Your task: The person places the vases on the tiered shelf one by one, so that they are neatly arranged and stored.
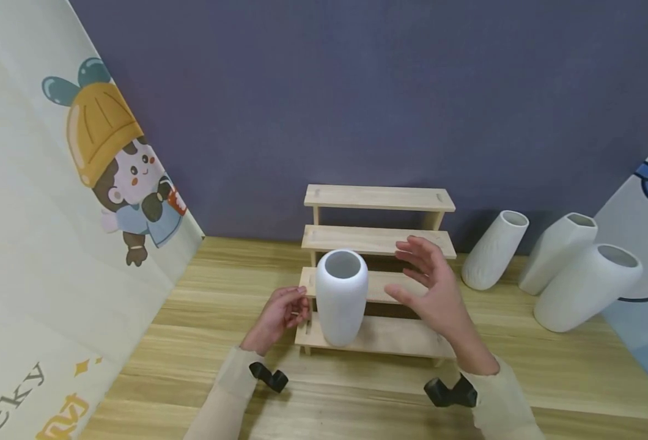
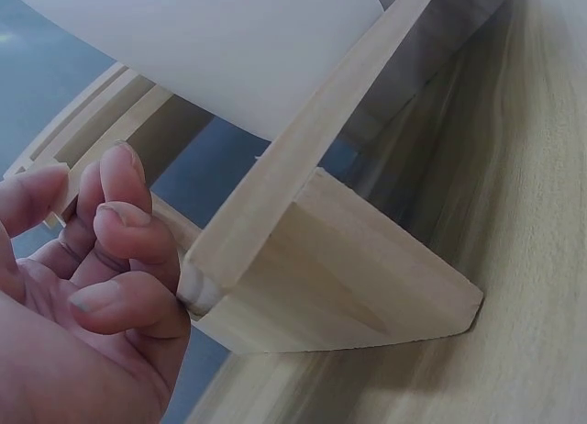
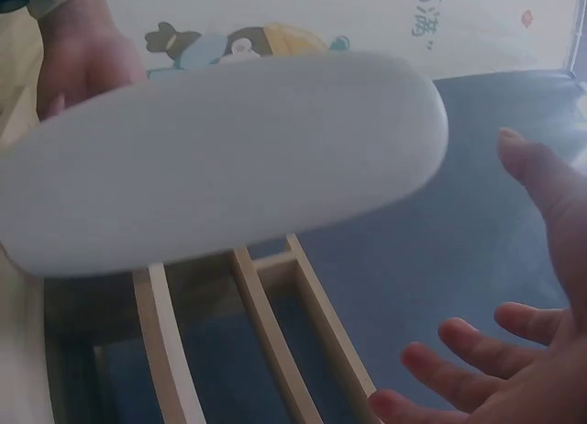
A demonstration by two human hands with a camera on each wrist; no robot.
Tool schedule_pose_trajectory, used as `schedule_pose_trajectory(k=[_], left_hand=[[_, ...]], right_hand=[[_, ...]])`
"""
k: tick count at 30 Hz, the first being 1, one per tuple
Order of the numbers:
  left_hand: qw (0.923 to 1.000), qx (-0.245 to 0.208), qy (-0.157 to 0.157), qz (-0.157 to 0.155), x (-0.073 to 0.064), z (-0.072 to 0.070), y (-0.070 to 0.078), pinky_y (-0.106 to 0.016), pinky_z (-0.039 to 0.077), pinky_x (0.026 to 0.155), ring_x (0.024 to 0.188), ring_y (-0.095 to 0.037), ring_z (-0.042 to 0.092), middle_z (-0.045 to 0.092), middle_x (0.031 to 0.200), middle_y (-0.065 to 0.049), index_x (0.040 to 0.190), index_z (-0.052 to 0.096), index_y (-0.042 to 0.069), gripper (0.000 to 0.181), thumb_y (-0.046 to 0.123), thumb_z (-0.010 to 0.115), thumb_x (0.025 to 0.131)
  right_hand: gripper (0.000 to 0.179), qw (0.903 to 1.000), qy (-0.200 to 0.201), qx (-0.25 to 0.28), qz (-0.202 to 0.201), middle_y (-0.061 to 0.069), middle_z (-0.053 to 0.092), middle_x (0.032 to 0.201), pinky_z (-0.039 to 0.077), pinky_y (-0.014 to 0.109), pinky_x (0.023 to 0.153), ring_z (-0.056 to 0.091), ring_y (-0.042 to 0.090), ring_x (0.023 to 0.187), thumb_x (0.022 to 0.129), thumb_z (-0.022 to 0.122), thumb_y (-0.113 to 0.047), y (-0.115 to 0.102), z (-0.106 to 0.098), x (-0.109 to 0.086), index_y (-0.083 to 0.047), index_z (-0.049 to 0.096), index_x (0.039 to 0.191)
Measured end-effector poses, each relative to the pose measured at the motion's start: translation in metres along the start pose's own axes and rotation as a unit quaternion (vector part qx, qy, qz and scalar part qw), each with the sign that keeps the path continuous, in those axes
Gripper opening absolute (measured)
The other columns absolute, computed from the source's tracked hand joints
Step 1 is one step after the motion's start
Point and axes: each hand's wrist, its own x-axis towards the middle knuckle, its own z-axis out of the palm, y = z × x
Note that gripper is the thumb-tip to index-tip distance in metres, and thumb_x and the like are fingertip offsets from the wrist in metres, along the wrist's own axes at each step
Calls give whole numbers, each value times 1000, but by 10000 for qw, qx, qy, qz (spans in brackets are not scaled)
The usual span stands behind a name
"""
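A white vase stands upright on the lowest step of a wooden tiered stand, towards its left end. My right hand is spread beside the vase, thumb apart from the fingers, with a gap between hand and vase; the right wrist view shows this gap too. At the stand's left side is my left hand. In the left wrist view its fingers are loosely curled with nothing between them, right at the step ends. The same vase spans the right wrist view.
Three more white vases stand to the right: a slim one, an angular one and a rounded one. A dark blue wall rises close behind the stand. A cartoon-printed panel borders the wooden table on the left.
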Motion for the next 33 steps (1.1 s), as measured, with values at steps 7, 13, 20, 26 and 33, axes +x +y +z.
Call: schedule_pose_trajectory(k=[7, 13, 20, 26, 33], left_hand=[[10000, 37, -25, 2, 0, -1, 0, -16, 29, 40, 47, -1, 51, 63, 58, 9, 69, 61, 18, 41, 22, 44, 106], [9999, 35, -113, 61, -2, 0, 1, -16, 29, 41, 47, -1, 51, 64, 59, 10, 70, 61, 18, 41, 22, 43, 107], [9999, 47, -118, 69, -2, 0, 1, -16, 28, 41, 47, -1, 52, 64, 59, 10, 70, 61, 18, 41, 22, 43, 107], [9999, 44, -109, 97, 1, 2, 1, -17, 27, 41, 47, -1, 51, 64, 59, 10, 70, 61, 17, 42, 21, 42, 107], [10000, 58, 51, 52, 10, 9, -2, -16, 28, 41, 47, -1, 51, 64, 58, 10, 69, 61, 18, 41, 21, 43, 106]], right_hand=[[72, 9987, 413, 283, 75, -8, 59, 134, 49, 9, 94, 59, -3, 120, 82, 74, 9, 8, -25, -7, -10, 41, 143], [68, 9960, 768, 442, 75, -14, 61, 130, 50, 8, 91, 61, -3, 116, 84, 69, 12, 18, -48, -11, -16, 45, 141], [66, 9904, 1261, 518, 246, -14, 61, 127, 49, 6, 89, 61, -3, 115, 85, 68, 13, 30, -73, -17, -17, 44, 139], [66, 9842, 1650, -202, 613, -19, 59, 126, 47, 3, 87, 59, -7, 113, 86, 71, 7, 40, -96, -20, -19, 43, 141], [69, 9634, 2406, -89, 1177, -18, 61, 121, 46, 1, 81, 60, -6, 107, 82, 73, 10, 58, -130, -13, -18, 47, 139]])
